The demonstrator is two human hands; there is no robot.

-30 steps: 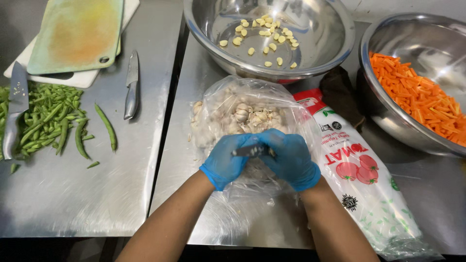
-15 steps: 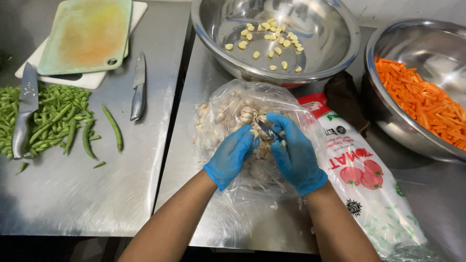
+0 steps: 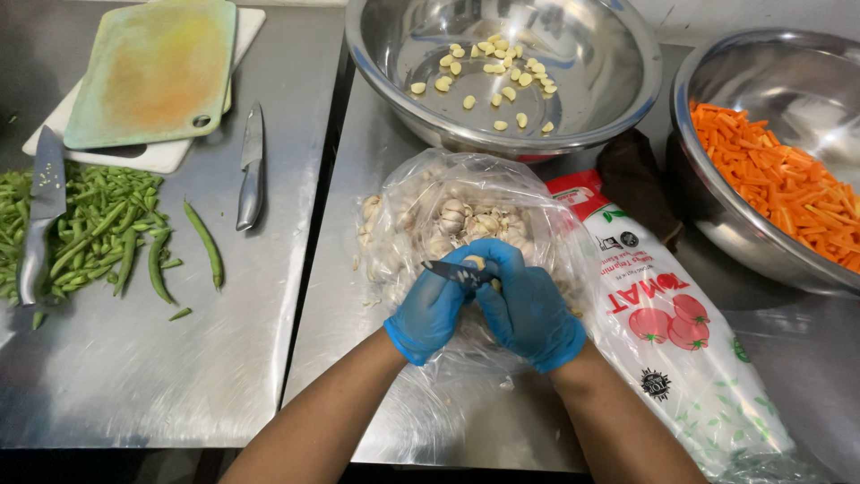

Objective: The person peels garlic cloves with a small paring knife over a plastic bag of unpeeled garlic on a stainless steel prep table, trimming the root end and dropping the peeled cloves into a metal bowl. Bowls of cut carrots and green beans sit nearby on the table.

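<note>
Both of my hands wear blue gloves and meet over a clear plastic bag of unpeeled garlic [image 3: 448,220] on the steel counter. My right hand [image 3: 528,309] grips a small dark-bladed knife [image 3: 452,269], blade pointing left. My left hand [image 3: 430,309] pinches a garlic clove [image 3: 475,262] against the blade. Beyond the bag stands a large steel bowl [image 3: 627,99] with several peeled cloves [image 3: 493,76] on its bottom.
A second steel bowl [image 3: 717,215] at right holds carrot sticks [image 3: 788,184]. A printed white plastic bag [image 3: 672,332] lies beside my right arm. At left lie green beans [image 3: 98,233], two knives [image 3: 251,166] [image 3: 40,211] and stacked cutting boards [image 3: 152,72].
My hands have moved up over the garlic bag and apart slightly. The knife blade now shows pointing left, with a clove held against it.
</note>
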